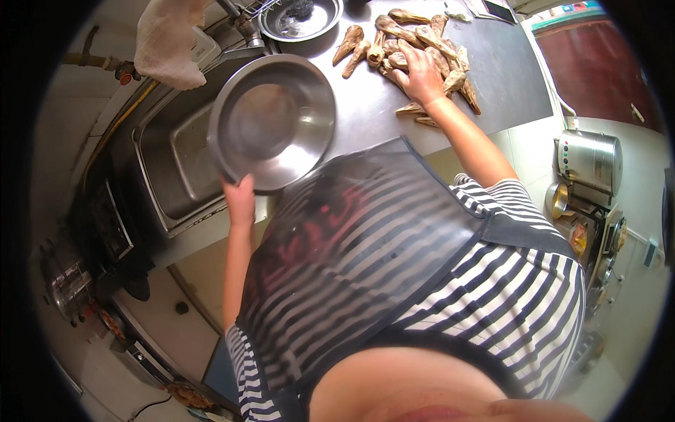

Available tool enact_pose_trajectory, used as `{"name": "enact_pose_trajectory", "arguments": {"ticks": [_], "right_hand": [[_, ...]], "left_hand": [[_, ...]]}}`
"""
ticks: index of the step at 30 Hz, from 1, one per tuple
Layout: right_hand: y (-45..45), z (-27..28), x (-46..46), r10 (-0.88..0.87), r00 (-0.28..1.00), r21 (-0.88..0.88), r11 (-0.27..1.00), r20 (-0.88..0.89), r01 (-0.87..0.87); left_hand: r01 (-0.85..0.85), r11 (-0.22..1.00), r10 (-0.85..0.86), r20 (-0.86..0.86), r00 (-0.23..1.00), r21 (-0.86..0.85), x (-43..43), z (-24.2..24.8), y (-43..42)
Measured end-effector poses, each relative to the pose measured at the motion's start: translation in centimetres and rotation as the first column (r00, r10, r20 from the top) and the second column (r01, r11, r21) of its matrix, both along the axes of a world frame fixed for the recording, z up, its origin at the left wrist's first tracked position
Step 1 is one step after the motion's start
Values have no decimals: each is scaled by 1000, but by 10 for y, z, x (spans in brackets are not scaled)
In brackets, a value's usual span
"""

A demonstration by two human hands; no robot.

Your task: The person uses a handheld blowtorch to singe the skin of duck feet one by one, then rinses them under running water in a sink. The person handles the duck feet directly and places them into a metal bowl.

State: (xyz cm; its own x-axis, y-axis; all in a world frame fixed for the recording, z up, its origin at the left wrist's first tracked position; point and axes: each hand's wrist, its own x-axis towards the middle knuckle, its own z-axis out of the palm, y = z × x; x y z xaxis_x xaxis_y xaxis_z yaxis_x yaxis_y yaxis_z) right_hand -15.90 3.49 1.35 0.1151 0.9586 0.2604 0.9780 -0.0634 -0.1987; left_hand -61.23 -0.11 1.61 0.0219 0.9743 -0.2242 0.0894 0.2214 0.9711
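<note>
My left hand (241,198) grips the near rim of a large stainless steel basin (263,121). The basin tilts with its inside facing me, and nothing shows in it. It overlaps the right edge of the sink and the steel worktop (364,116). My right hand (422,74) lies over a pile of brown duck heads (443,42), thumb apart from the fingers. Its fingertips touch the pile, and the palm hides some heads. Two loose duck heads (349,45) lie at the left of the pile. Beaks (411,109) stick out near the worktop's front edge.
The steel sink (198,137) is left of the basin, with a faucet (248,31) behind it. A smaller metal bowl (300,21) holds a dark scrubber. A pale cloth (169,42) hangs upper left. A phone (498,10) lies at the back right. A steel pot (590,161) stands far right.
</note>
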Motion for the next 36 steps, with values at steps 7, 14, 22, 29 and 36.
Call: {"name": "enact_pose_trajectory", "arguments": {"ticks": [7, 14, 22, 29, 36], "right_hand": [[31, -15, 10, -149, 919, -315, 909, 365, 272], [29, -32, 30, -37, 958, -232, 967, 283, 105], [23, 6, -9, -232, 102, -245, 959, -967, -143], [14, 62, -86, -148, -115, -87, 904, -982, -418], [19, 48, -110, 48, 64, 7, 851, -997, -526]], "left_hand": [[55, 870, 25, 157, 987, -490, 89, -8, 32], [69, 801, 36, 163, 986, -595, 103, -32, 25], [103, 972, -75, -136, 988, 209, 109, 8, 45], [307, 902, -12, 692, 722, -304, 189, 38, 65], [380, 913, -65, 862, 502, -152, 176, 32, 64]]}}
